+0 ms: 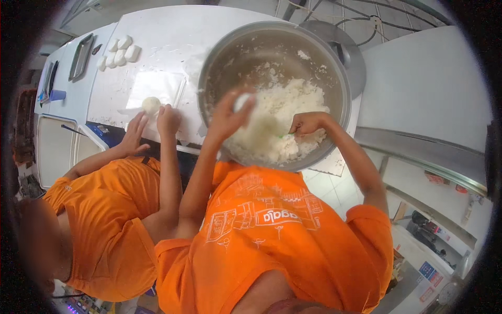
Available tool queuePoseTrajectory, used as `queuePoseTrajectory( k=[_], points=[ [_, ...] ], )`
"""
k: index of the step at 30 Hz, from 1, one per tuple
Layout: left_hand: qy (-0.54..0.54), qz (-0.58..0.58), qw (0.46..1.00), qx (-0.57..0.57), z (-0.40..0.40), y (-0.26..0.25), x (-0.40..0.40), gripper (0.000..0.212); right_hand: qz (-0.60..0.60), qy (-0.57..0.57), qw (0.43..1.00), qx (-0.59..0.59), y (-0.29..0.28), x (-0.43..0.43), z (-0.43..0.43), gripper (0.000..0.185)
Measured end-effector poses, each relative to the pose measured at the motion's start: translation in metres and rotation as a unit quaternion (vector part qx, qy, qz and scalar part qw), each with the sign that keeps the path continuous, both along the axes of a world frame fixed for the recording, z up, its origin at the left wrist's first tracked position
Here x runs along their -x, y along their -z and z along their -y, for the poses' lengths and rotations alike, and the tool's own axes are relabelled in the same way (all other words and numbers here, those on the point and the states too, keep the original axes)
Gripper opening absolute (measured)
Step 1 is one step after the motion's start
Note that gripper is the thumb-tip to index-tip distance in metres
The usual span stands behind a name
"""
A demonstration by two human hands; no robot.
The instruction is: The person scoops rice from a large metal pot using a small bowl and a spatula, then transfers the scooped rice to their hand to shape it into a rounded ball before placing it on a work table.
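Before me stands a wide metal pot (347, 90) with a mass of cooked white rice (298, 96) heaped in it. My left hand (231, 112), blurred, is over the pot's left side with its fingers around a small white object (242, 102), possibly a cup. Down at the rice, my right hand (310, 123) is closed on a green-handled utensil (286, 135). Its working end is hidden by the hand and rice. Grains cling to the pot's inner wall.
At my left, a co-worker's hands (168, 119) are beside a rice ball (151, 105) on a clear plastic sheet (155, 86). Several white shaped portions (120, 55) sit farther back on the white table (164, 27). A metal tray (81, 57) lies beyond, and a round lid (355, 66) is behind the pot.
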State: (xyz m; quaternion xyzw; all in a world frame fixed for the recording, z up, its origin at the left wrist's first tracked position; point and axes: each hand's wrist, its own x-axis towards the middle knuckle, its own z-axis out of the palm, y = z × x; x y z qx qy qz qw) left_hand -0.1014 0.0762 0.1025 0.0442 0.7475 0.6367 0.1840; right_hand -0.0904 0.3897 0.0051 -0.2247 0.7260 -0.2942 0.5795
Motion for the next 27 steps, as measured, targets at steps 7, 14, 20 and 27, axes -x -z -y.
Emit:
queuePoseTrajectory(
  k=[7, 14, 20, 27],
  points=[
    [0.165, 0.158, 0.965, 0.126, -0.032, 0.054, -0.009, 0.056, -0.099, 0.218, 0.97, 0.032, -0.094, -0.004, 0.002, 0.02],
    [-0.043, 0.379, 0.822, -0.422, -0.053, 0.023, 0.007, 0.045, -0.594, 0.229, 0.764, -0.108, -0.182, -0.046, 0.065, 0.038],
    [-0.096, 0.285, 0.809, -0.505, -0.061, 0.001, 0.014, 0.045, -0.411, 0.508, 0.756, 0.042, -0.162, -0.069, 0.04, 0.031],
    [-0.159, 0.271, 0.824, -0.471, -0.067, 0.025, 0.002, 0.037, -0.301, 0.437, 0.847, -0.037, -0.174, -0.062, 0.047, 0.022]
  ],
)
